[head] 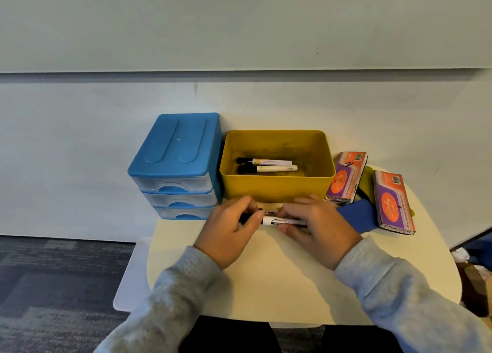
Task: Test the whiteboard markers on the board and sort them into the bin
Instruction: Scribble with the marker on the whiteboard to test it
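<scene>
1. Lower centre-left: left hand (234, 226) pinches the black cap of the white-barrelled whiteboard marker (279, 221).
2. Centre-right: right hand (316, 226) grips its barrel; uncapping seems underway.
3. Next: test it on the board, then the yellow plastic bin (277, 186) above.

Head view, forward and down, close over the table (266, 286).

Office or classroom, wall whiteboard (239, 25), boxed erasers (394, 203), drawer organiser (175, 153), carpet (61, 272)
</scene>
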